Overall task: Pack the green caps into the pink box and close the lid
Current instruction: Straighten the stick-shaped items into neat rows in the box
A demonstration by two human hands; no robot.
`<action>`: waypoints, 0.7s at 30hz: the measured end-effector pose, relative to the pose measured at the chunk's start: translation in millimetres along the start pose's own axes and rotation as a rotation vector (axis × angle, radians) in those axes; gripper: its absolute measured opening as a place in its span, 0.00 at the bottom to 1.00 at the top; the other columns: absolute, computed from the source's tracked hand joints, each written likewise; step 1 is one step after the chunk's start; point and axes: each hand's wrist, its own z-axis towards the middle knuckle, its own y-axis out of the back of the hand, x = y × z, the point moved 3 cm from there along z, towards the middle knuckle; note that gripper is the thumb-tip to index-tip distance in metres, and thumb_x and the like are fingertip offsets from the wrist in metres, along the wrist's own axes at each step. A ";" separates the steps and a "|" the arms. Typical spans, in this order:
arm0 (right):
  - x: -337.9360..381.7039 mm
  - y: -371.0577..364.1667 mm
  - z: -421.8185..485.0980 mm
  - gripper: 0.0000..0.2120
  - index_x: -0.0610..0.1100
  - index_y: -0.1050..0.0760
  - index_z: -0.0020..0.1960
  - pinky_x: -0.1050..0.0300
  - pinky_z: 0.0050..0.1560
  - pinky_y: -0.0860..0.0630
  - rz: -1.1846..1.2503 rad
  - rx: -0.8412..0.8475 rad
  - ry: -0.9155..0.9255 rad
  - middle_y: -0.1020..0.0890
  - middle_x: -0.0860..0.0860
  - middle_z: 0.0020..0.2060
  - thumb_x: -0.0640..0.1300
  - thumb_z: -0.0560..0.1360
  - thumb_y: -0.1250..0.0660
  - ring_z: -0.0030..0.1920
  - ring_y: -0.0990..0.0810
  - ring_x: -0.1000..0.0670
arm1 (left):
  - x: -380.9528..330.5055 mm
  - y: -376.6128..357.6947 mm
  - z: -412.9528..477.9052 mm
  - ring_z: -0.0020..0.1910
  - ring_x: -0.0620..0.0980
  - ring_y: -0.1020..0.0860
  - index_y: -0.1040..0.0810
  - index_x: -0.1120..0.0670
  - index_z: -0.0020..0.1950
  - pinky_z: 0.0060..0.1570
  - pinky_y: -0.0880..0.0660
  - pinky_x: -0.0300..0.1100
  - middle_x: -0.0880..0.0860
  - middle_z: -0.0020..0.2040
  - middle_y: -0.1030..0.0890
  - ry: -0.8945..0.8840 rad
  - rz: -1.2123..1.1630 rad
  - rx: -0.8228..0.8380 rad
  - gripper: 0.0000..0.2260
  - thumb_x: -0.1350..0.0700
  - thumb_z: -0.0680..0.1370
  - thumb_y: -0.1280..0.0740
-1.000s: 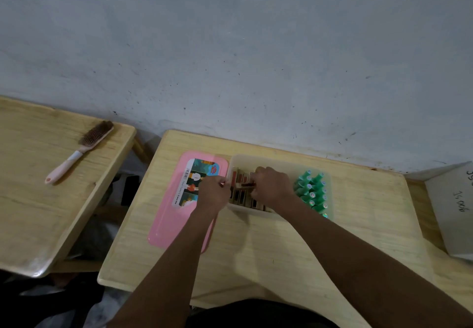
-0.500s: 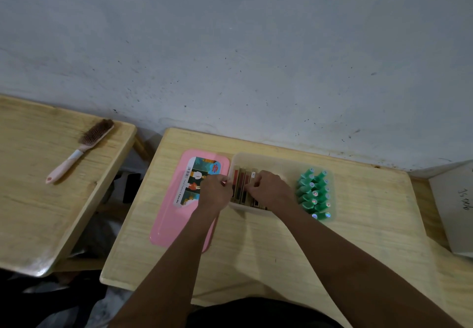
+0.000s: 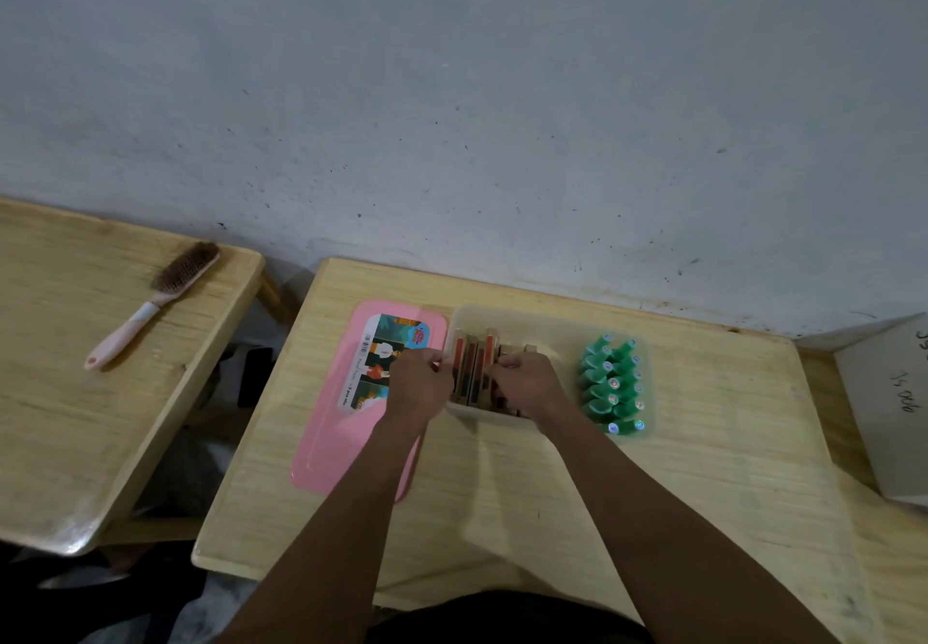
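A pale wooden table [image 3: 703, 467] stands against the wall, its far edge close under the plaster, with a broad bare stretch of top toward the near edge and to the right. A second wooden table [image 3: 75, 417] sits to the left across a dark gap, carrying a pink-handled brush [image 3: 150, 304]. A white board [image 3: 889, 407] with handwriting overlaps the right corner.

On the main table the pink lid [image 3: 346, 442] lies flat, label up, just left of the translucent box [image 3: 532, 327] and touching or nearly touching its left wall. The green caps [image 3: 610, 382] stand in two packed rows at the right end of the box (whether inside its wall or just beside it is hard to tell). Reddish-brown flat packets [image 3: 474, 367] stand on edge in the left part.

The left hand [image 3: 419, 384] pinches at the box's left rim; the right hand [image 3: 527, 382] is curled over the packets, fingers closed among them. The hands are apart, packets between.
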 end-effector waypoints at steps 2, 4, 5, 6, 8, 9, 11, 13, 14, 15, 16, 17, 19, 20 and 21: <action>-0.1 -0.6 -0.5 0.14 0.30 0.20 0.51 0.45 0.45 0.21 0.018 0.021 -0.009 0.21 0.38 0.37 0.43 0.75 0.31 0.37 0.25 0.45 | -0.1 -0.1 -0.2 0.53 0.51 0.20 0.23 0.60 0.62 0.49 0.29 0.37 0.58 0.57 0.18 -0.002 -0.007 -0.005 0.14 0.58 0.79 0.36; 1.9 -3.4 -0.5 0.13 0.30 0.21 0.51 0.45 0.48 0.21 0.005 0.041 -0.008 0.21 0.40 0.38 0.42 0.75 0.31 0.38 0.24 0.45 | 0.3 -0.3 0.0 0.53 0.52 0.20 0.23 0.60 0.62 0.49 0.28 0.36 0.58 0.57 0.18 -0.007 -0.009 -0.009 0.14 0.58 0.78 0.36; 2.8 -5.7 -0.1 0.12 0.31 0.20 0.50 0.45 0.50 0.21 -0.012 0.051 0.000 0.21 0.42 0.38 0.42 0.75 0.31 0.39 0.23 0.44 | 0.5 -0.4 0.2 0.53 0.52 0.20 0.23 0.60 0.62 0.49 0.29 0.36 0.58 0.57 0.18 -0.007 -0.008 -0.010 0.14 0.58 0.78 0.36; 4.0 -8.0 0.4 0.11 0.33 0.19 0.48 0.44 0.52 0.21 -0.035 0.059 0.008 0.20 0.42 0.37 0.42 0.75 0.31 0.40 0.21 0.43 | 0.5 -0.4 0.3 0.54 0.52 0.20 0.23 0.60 0.62 0.49 0.28 0.36 0.58 0.58 0.18 -0.007 -0.008 -0.013 0.14 0.58 0.78 0.36; 6.7 -13.4 2.1 0.08 0.36 0.18 0.44 0.43 0.52 0.20 -0.059 0.073 0.020 0.18 0.42 0.37 0.41 0.74 0.31 0.43 0.17 0.41 | 0.5 -0.3 0.6 0.55 0.52 0.20 0.23 0.60 0.63 0.51 0.28 0.37 0.58 0.58 0.19 -0.006 -0.003 -0.017 0.14 0.58 0.79 0.36; 6.8 -16.6 3.8 0.07 0.37 0.18 0.44 0.43 0.51 0.19 -0.060 0.081 0.015 0.16 0.41 0.38 0.41 0.74 0.31 0.44 0.16 0.41 | 0.4 -0.3 0.6 0.55 0.52 0.20 0.23 0.60 0.63 0.51 0.28 0.37 0.58 0.59 0.19 -0.007 0.004 -0.019 0.14 0.57 0.79 0.36; 5.2 -23.2 8.7 0.05 0.40 0.18 0.42 0.43 0.49 0.18 -0.071 0.088 0.002 0.14 0.41 0.40 0.41 0.74 0.31 0.43 0.15 0.42 | 0.3 -0.6 0.5 0.54 0.51 0.20 0.23 0.60 0.63 0.49 0.29 0.36 0.58 0.58 0.18 -0.009 0.014 -0.028 0.14 0.57 0.79 0.36; 4.3 -27.6 11.6 0.06 0.42 0.17 0.40 0.42 0.47 0.18 -0.077 0.084 -0.002 0.14 0.43 0.38 0.41 0.73 0.31 0.40 0.14 0.43 | 0.0 -0.8 0.4 0.54 0.51 0.20 0.23 0.60 0.63 0.48 0.30 0.36 0.58 0.58 0.18 -0.009 0.017 -0.041 0.14 0.57 0.79 0.37; 5.4 -28.2 12.4 0.07 0.42 0.17 0.40 0.42 0.47 0.18 -0.090 0.076 0.015 0.14 0.43 0.37 0.41 0.73 0.32 0.40 0.14 0.43 | -0.1 -0.9 0.5 0.55 0.51 0.20 0.23 0.60 0.63 0.49 0.30 0.36 0.58 0.58 0.18 -0.009 0.020 -0.046 0.14 0.56 0.79 0.37; 6.7 -27.8 13.2 0.08 0.40 0.16 0.40 0.42 0.47 0.18 -0.111 0.074 0.038 0.14 0.42 0.38 0.41 0.74 0.33 0.40 0.14 0.43 | 0.3 -1.1 0.8 0.55 0.51 0.20 0.23 0.59 0.63 0.49 0.30 0.36 0.58 0.58 0.19 -0.010 0.024 -0.046 0.14 0.56 0.79 0.37; 9.4 -24.9 11.2 0.09 0.39 0.16 0.41 0.44 0.47 0.18 -0.133 0.084 0.056 0.14 0.42 0.39 0.40 0.75 0.34 0.40 0.15 0.42 | 0.7 -1.4 1.4 0.55 0.51 0.20 0.22 0.59 0.63 0.49 0.30 0.36 0.58 0.58 0.19 -0.014 0.027 -0.044 0.14 0.56 0.79 0.37; 10.6 -20.8 9.6 0.11 0.38 0.16 0.43 0.46 0.46 0.18 -0.159 0.101 0.073 0.14 0.41 0.40 0.40 0.75 0.36 0.41 0.15 0.42 | 1.8 -2.1 2.3 0.54 0.51 0.20 0.22 0.59 0.63 0.49 0.30 0.35 0.58 0.58 0.18 -0.017 0.029 -0.037 0.14 0.56 0.79 0.37; 10.7 -8.3 6.9 0.11 0.41 0.16 0.45 0.49 0.47 0.18 -0.221 0.085 0.096 0.14 0.43 0.44 0.41 0.76 0.38 0.43 0.16 0.44 | 4.0 -3.3 4.1 0.52 0.51 0.20 0.22 0.59 0.62 0.48 0.29 0.35 0.58 0.57 0.18 -0.023 0.037 -0.023 0.14 0.57 0.79 0.37; 9.1 0.8 5.8 0.11 0.44 0.16 0.47 0.51 0.48 0.19 -0.249 0.032 0.088 0.15 0.46 0.47 0.43 0.75 0.37 0.46 0.17 0.46 | 4.7 -3.6 4.5 0.51 0.51 0.19 0.22 0.59 0.62 0.48 0.29 0.35 0.58 0.57 0.18 -0.026 0.041 -0.018 0.14 0.57 0.79 0.37; 5.8 10.1 5.3 0.10 0.49 0.17 0.50 0.52 0.50 0.21 -0.279 -0.040 0.071 0.16 0.50 0.50 0.45 0.75 0.37 0.48 0.17 0.48 | 5.0 -3.8 4.9 0.50 0.51 0.19 0.22 0.59 0.62 0.48 0.28 0.35 0.58 0.56 0.18 -0.028 0.044 -0.017 0.13 0.57 0.79 0.37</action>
